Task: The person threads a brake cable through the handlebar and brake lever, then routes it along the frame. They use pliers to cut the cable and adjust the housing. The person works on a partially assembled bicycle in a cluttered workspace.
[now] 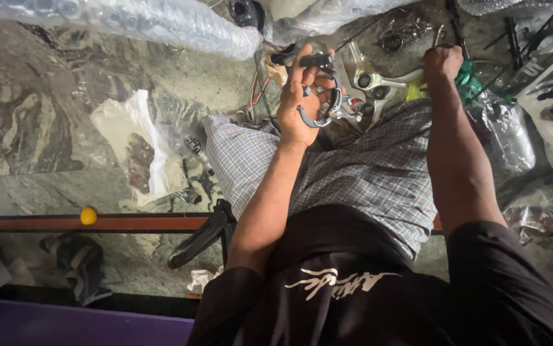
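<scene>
Down on a grey-green marbled stone floor [46,128] we go, strewn with bicycle parts, a bubble-wrapped bundle [161,22] along the top and a white plastic bag [137,144] lying to the left. A small yellow ball [88,216] sits on the dark red strip. The person sits with a checked cloth [359,173] across the lap. The left hand [302,96] is curled, fingers wrapped round a black-and-silver bicycle brake caliper [325,102], lifted just above the lap. The right hand [443,62] is a closed fist gripping a thin dark rod [455,29], near silver crank arms [379,82].
</scene>
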